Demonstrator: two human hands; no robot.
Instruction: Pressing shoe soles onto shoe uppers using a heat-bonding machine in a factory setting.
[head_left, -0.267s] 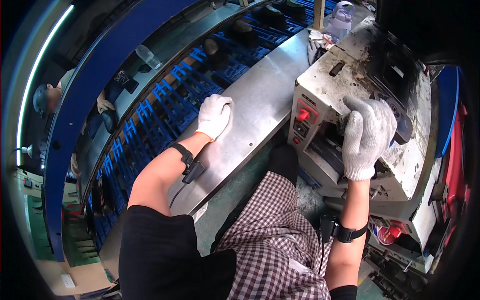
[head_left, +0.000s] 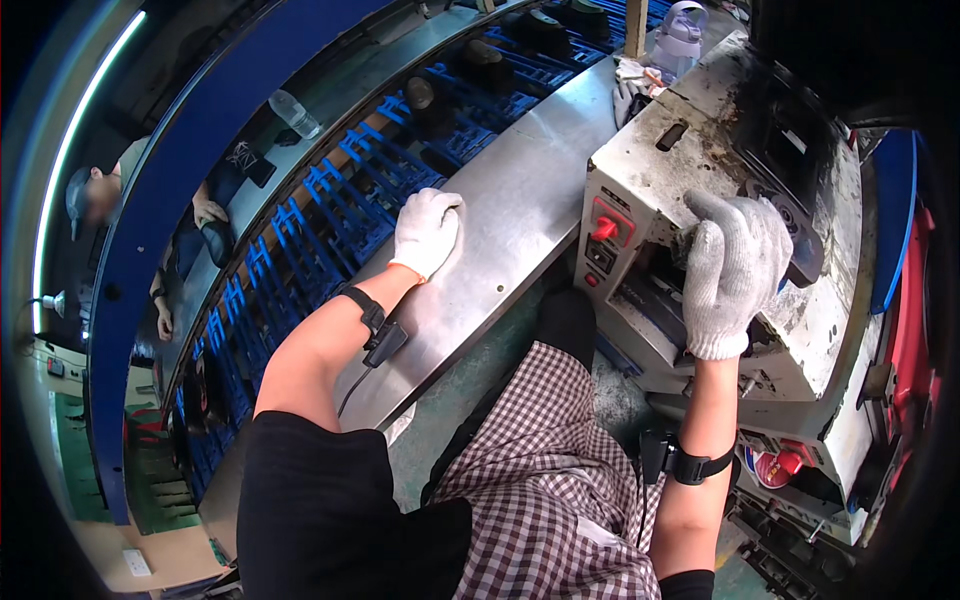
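Steel tabletop point(head_left: 525, 175) leaves open room beside the fisted left hand point(head_left: 427, 234) (right hand point(head_left: 738, 270): grip unclear).

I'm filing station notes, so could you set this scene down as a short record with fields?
Left hand: white-gloved, curled, at the steel bench
Right hand: gloved, at the stained white machine; whether it grips anything is unclear
Control: red rotary switch on the machine's panel
Beyond bench: blue slatted conveyor
Bottles: purple-lidded bottle near the machine's far end; clear bottle across the conveyor
Other person: bare hand visible across the conveyor
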